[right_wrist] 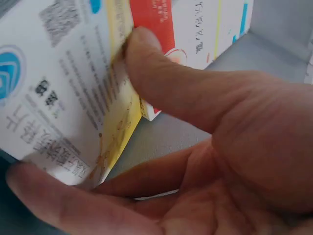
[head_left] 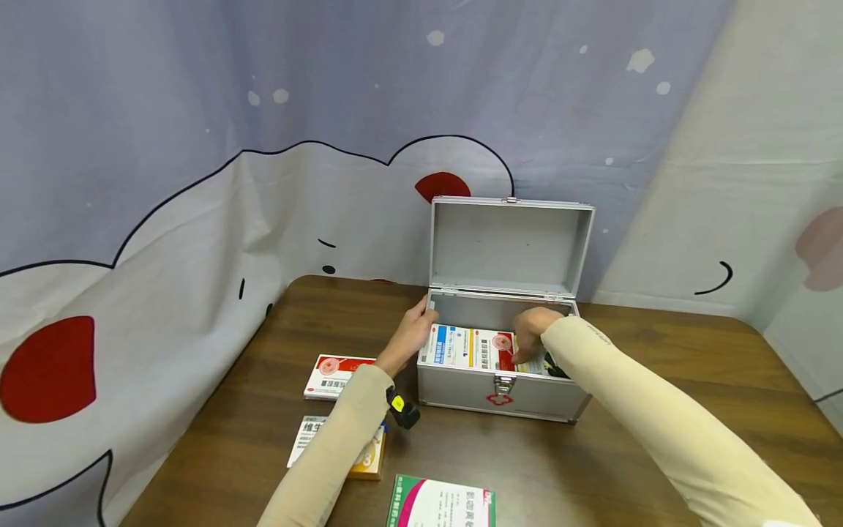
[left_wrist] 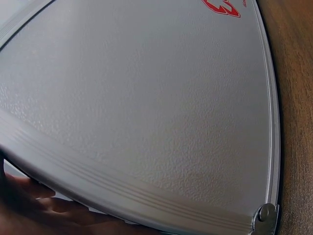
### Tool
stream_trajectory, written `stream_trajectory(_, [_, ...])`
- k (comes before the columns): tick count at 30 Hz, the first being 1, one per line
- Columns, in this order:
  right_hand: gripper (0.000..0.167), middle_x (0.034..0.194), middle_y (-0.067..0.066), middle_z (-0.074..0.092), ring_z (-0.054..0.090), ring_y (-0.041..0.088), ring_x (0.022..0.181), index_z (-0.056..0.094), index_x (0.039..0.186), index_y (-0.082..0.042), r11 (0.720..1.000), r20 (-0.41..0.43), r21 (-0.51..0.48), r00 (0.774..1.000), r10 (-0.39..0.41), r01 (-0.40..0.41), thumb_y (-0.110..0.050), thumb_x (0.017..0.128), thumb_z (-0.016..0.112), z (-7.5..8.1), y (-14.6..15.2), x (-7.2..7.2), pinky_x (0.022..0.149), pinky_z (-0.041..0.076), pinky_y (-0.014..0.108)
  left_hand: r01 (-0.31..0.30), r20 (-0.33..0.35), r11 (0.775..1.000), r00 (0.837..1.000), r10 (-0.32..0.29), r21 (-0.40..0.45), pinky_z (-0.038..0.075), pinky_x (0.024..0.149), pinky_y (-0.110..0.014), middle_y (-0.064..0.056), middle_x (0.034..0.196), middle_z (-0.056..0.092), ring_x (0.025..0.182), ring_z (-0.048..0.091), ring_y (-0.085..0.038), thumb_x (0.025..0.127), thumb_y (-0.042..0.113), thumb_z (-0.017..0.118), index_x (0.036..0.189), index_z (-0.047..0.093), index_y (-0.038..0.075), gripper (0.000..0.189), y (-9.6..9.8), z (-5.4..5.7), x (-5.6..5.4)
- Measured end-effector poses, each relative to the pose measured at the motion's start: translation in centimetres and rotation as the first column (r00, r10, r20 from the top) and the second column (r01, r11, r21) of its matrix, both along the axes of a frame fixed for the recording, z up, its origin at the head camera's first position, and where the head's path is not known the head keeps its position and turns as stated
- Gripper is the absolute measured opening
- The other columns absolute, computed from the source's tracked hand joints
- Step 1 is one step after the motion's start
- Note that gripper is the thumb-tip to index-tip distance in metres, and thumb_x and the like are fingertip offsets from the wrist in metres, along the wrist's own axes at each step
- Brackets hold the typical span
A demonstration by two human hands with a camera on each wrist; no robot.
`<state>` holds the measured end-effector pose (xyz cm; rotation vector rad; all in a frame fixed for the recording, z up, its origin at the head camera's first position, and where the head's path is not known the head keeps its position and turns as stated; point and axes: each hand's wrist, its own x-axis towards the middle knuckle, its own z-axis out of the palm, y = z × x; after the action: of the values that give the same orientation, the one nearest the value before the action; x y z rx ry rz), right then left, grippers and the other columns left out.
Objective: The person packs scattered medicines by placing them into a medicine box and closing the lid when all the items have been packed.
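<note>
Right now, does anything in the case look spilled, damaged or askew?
I see nothing spilled or damaged. Only the yellow-white box looks askew: held in the right hand, it slants against the red-white box beside it in the case, probably just from handling.

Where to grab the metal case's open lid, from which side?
Likely the middle of the top edge of the lid, at the catch, from the front: it stands open, hinged along the rear of the metal case, leaving that edge free; the curtain hangs behind.
</note>
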<state>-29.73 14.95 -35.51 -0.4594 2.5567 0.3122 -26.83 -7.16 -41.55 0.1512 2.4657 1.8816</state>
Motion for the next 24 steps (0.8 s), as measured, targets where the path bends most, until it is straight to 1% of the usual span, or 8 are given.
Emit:
stream_trajectory(4, [0.029,0.067,0.001,0.049,0.045,0.018,0.068,0.057,0.068,-0.008,1.000,0.081,0.012,0.997,0.005,-0.006,-0.031,0.074,0.073,-0.1,0.0,-0.3,0.062,0.044,0.030,-0.003,-0.004,1.000,1.000,0.003,0.011,0.017,0.111,-0.041,-0.008,0.150,0.023,0.136,0.023,-0.023,0.094,0.017,0.037,0.146,0.021,0.007,0.056,0.0,0.1,0.0])
stream_trajectory(8, [0.023,0.061,-0.002,0.046,0.041,0.015,0.061,0.058,0.063,-0.009,0.993,0.154,0.059,0.984,0.091,-0.102,-0.021,0.071,0.075,-0.7,0.1,-0.5,0.055,0.039,0.025,-0.001,-0.012,1.000,1.000,0.001,0.016,0.016,0.111,-0.041,-0.007,0.150,0.023,0.136,0.022,-0.022,0.095,0.017,0.037,0.146,0.021,0.009,0.055,0.0,0.0,0.0])
stream_trajectory(11, [0.021,0.061,-0.004,0.048,0.042,0.014,0.060,0.058,0.062,-0.009,0.989,0.179,0.074,0.977,0.114,-0.129,-0.019,0.070,0.076,-1.2,0.1,-0.6,0.055,0.041,0.025,0.005,-0.017,1.000,1.000,-0.004,0.018,0.016,0.111,-0.040,-0.006,0.150,0.023,0.136,0.022,-0.021,0.095,0.017,0.037,0.146,0.021,0.009,0.054,0.1,0.0,0.0])
stream_trajectory(13, [0.020,0.062,-0.003,0.049,0.043,0.015,0.062,0.059,0.063,-0.009,0.992,0.181,0.069,0.979,0.090,-0.104,-0.018,0.070,0.076,-1.3,0.1,-0.7,0.057,0.044,0.027,0.000,-0.014,1.000,1.000,0.000,0.015,0.016,0.111,-0.040,-0.007,0.150,0.023,0.136,0.022,-0.022,0.095,0.017,0.037,0.146,0.020,0.008,0.055,0.1,0.0,0.0])
stream_trajectory(17, [0.019,0.066,-0.001,0.052,0.046,0.017,0.066,0.063,0.067,-0.007,0.996,0.183,0.082,0.983,0.000,-0.016,-0.020,0.070,0.076,-1.4,-0.1,-0.9,0.065,0.049,0.032,-0.006,0.001,1.000,1.000,0.006,0.007,0.017,0.111,-0.042,-0.007,0.150,0.023,0.136,0.023,-0.022,0.094,0.018,0.036,0.146,0.020,0.008,0.056,0.0,0.0,-0.1])
stream_trajectory(20, [0.021,0.072,0.001,0.056,0.051,0.017,0.073,0.066,0.071,-0.005,0.991,0.146,0.110,0.985,-0.095,0.079,-0.022,0.069,0.079,-1.2,-0.5,-0.8,0.072,0.050,0.032,-0.004,0.014,1.000,1.000,0.004,0.001,0.017,0.111,-0.043,-0.006,0.151,0.023,0.136,0.023,-0.022,0.094,0.020,0.036,0.147,0.020,0.009,0.056,0.0,0.0,-0.1])
stream_trajectory(22, [0.027,0.079,0.003,0.059,0.054,0.019,0.079,0.067,0.076,-0.004,0.985,0.112,0.117,0.984,-0.141,0.128,-0.026,0.067,0.080,-0.8,-0.7,-0.6,0.076,0.050,0.033,-0.004,0.018,1.000,1.000,0.004,0.003,0.017,0.111,-0.043,-0.006,0.151,0.023,0.136,0.023,-0.022,0.094,0.020,0.036,0.147,0.020,0.009,0.056,0.0,0.0,0.0])
stream_trajectory(24, [0.031,0.083,0.004,0.059,0.055,0.020,0.082,0.068,0.079,-0.004,0.987,0.065,0.087,0.988,-0.139,0.133,-0.029,0.065,0.081,0.0,-0.7,-0.3,0.076,0.050,0.035,-0.010,0.029,1.000,1.000,0.010,0.004,0.017,0.111,-0.042,-0.006,0.151,0.023,0.135,0.024,-0.022,0.094,0.021,0.037,0.147,0.020,0.009,0.056,0.0,0.0,0.0])
